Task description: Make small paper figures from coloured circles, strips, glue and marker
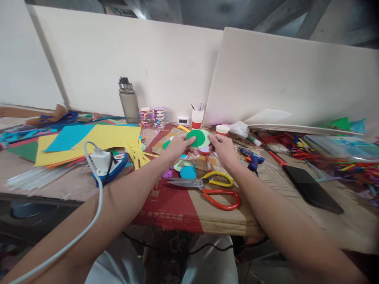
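Note:
My left hand [179,146] pinches a dark green paper circle [197,137] by its left side. Behind it, partly covered, is a light green paper circle [206,141], whose right edge my right hand [221,148] pinches between thumb and fingers. The two circles overlap in front of the paper cups. Below the hands, more paper circles lie on the cardboard, among them a blue circle [188,172]. Scissors [204,183] with one yellow and one red handle rest nearer to me, blades pointing left.
A power strip [114,167] with a white cable stands left, by yellow sheets [115,138]. A bottle [129,103] and paper cups [197,118] stand at the back. On the right lie a blue glue gun [251,157], a phone [310,188] and a plastic box [343,148].

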